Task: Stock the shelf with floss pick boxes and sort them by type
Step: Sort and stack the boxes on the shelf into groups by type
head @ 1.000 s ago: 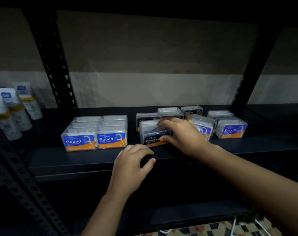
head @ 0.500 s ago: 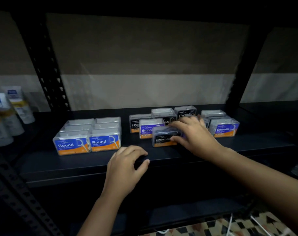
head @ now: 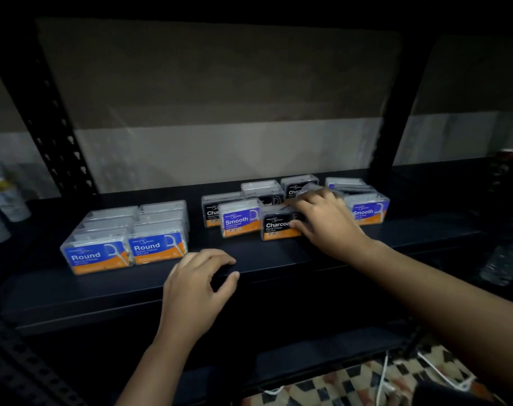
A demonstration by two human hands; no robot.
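On the dark shelf (head: 278,259) floss pick boxes stand in groups. Two rows of blue Round boxes (head: 126,244) sit at the left. In the middle, a blue Smooth box (head: 240,221) stands among black Charcoal boxes (head: 217,209). More Smooth boxes (head: 366,208) stand at the right. My right hand (head: 322,221) grips the front Charcoal box (head: 278,225) from its right end, thumb at the front, fingers over the top. My left hand (head: 196,285) rests on the shelf's front edge, fingers loosely curled, holding nothing.
White tubes (head: 3,197) stand on the neighbouring shelf at the far left. Black perforated uprights (head: 53,118) frame the bay on both sides. A patterned floor with white cables (head: 381,379) shows below. A plastic bottle (head: 501,262) is dimly visible at the right.
My right hand has slid the front Charcoal box to the right, uncovering a Smooth box behind it. My left hand has stayed on the shelf edge.
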